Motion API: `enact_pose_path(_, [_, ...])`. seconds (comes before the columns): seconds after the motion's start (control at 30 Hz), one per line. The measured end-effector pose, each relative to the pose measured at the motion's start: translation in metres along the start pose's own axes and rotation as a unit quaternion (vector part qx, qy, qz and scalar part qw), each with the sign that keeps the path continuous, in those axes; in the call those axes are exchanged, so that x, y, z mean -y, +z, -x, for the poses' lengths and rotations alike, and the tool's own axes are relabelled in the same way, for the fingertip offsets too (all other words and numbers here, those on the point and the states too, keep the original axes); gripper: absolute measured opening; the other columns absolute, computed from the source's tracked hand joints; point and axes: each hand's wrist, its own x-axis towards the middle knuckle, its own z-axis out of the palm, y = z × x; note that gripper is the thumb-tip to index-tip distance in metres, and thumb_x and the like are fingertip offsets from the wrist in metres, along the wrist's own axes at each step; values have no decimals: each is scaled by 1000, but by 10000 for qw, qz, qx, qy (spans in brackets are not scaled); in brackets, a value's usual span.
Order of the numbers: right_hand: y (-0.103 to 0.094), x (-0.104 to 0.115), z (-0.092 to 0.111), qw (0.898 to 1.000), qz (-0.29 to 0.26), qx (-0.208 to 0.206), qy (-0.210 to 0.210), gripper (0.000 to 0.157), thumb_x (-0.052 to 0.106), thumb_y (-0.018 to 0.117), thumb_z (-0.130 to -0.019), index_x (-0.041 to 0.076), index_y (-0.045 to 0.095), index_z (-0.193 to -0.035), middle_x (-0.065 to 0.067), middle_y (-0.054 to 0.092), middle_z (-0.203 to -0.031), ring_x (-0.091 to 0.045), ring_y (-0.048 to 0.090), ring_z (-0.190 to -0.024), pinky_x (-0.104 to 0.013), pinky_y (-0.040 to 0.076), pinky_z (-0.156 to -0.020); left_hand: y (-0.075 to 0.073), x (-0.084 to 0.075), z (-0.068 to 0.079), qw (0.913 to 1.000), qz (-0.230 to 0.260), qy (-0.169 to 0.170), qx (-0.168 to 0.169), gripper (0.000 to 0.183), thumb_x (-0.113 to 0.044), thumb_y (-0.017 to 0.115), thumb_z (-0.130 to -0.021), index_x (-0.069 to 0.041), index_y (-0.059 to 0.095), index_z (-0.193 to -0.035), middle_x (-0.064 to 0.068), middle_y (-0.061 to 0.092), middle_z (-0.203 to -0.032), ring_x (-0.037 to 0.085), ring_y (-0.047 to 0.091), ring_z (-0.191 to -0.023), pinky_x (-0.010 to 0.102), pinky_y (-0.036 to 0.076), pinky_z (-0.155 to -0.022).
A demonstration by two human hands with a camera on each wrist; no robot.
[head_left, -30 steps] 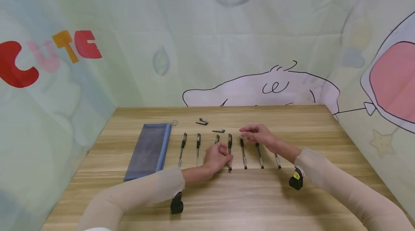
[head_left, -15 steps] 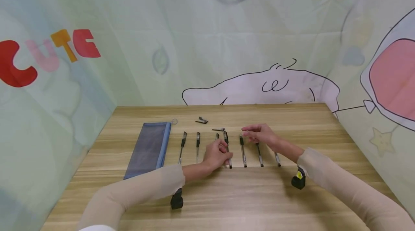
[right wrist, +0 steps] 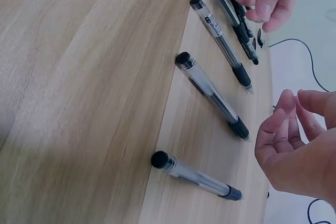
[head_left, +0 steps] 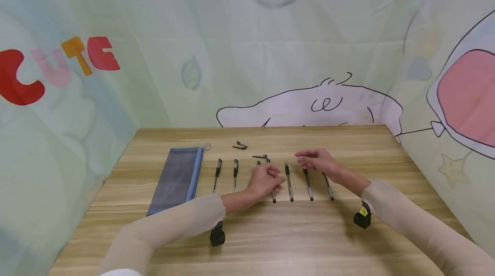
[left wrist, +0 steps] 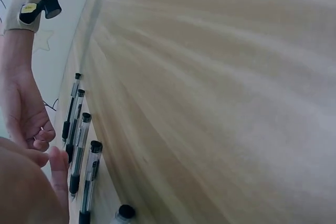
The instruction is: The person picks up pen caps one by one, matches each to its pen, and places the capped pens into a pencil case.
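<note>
Several black gel pens lie in a row across the table. My left hand (head_left: 264, 180) is over a capped pen (head_left: 274, 197) in the middle, its fingers loosely bent and holding nothing. Just right of it lies an uncapped pen (head_left: 288, 181), tip pointing away. My right hand (head_left: 319, 163) hovers at the tip end of another uncapped pen (head_left: 308, 185); in the right wrist view its thumb and fingertips come close together with nothing visible between them. The rightmost pen (right wrist: 197, 177) is partly under that hand in the head view. Two capped pens (head_left: 218, 173) (head_left: 236, 173) lie left.
A blue mesh zip pouch (head_left: 175, 179) with a ring lies on the table's left side. Behind the row are loose black pen caps (head_left: 240, 145), with one more cap (head_left: 260, 156) nearer the pens. A printed curtain (head_left: 174, 52) hangs behind the wooden table (head_left: 286, 241).
The middle capped pen's top end has swung left toward its neighbour. My left hand has since moved slightly right, and my right hand has shifted right, from one uncapped pen's tip to another's.
</note>
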Motion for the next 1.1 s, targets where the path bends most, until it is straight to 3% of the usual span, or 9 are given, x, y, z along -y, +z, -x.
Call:
enact_pose_path(0.17, [-7, -5, 5, 9999, -13, -118, -3, 43, 18, 62, -103, -9, 58, -136, 3, 72, -95, -5, 61, -79, -23, 52, -74, 13, 0, -11, 9988, -408, 268, 86, 32, -2, 81, -84, 10, 64, -109, 11, 70, -81, 18, 70, -57, 23, 59, -55])
enact_pose_path(0.33, [-11, -8, 10, 9999, -3, -144, 0, 43, 18, 63, -103, -9, 58, -136, 3, 73, -94, -6, 60, -79, -23, 50, -72, 22, 3, -18, 9967, -747, 281, 137, 34, -4, 84, -82, 7, 62, -106, 7, 66, -75, 17, 69, -55, 16, 52, -48])
enact_pose_path(0.5, [-12, -7, 10, 9995, 34, -297, -64, 41, 18, 62, -103, -7, 60, -135, 3, 73, -97, -8, 62, -82, -26, 50, -73, 31, 0, -22, 9927, -1143, 331, 221, 42, -7, 85, -82, 4, 59, -112, 6, 67, -72, 16, 68, -52, 17, 51, -49])
enact_pose_path(0.63, [-9, -4, 9, 9993, -13, -354, -130, 41, 18, 62, -103, -7, 60, -135, 3, 73, -98, -7, 63, -84, -26, 51, -74, 34, 2, -22, 9916, -1247, 134, 327, 50, -6, 86, -81, 1, 53, -118, 3, 65, -65, 11, 62, -47, 17, 46, -45])
enact_pose_path(0.83, [-3, -3, 7, 9993, -199, -292, -133, 41, 15, 61, -103, -10, 58, -135, 9, 68, -89, -4, 60, -79, -24, 48, -70, 37, -4, -24, 9860, -1632, 52, 325, 47, 4, 81, -80, 2, 53, -118, 3, 64, -63, 9, 58, -44, 18, 51, -45])
enact_pose_path(0.97, [-5, -3, 7, 9990, -189, -352, -181, 40, 15, 60, -103, -10, 58, -135, 8, 70, -91, -5, 62, -79, -24, 51, -71, 38, -7, -26, 9825, -1812, -153, 413, 42, 3, 80, -81, 6, 59, -117, 8, 69, -70, 10, 62, -48, 18, 55, -49])
enact_pose_path(1.1, [-10, -1, 7, 9983, -183, -498, -253, 37, 15, 60, -103, -7, 61, -133, 4, 72, -96, -10, 65, -83, -25, 55, -74, 35, -8, -26, 9845, -1644, -430, 430, 37, -1, 81, -82, 7, 65, -115, 13, 74, -83, 11, 65, -52, 19, 57, -52])
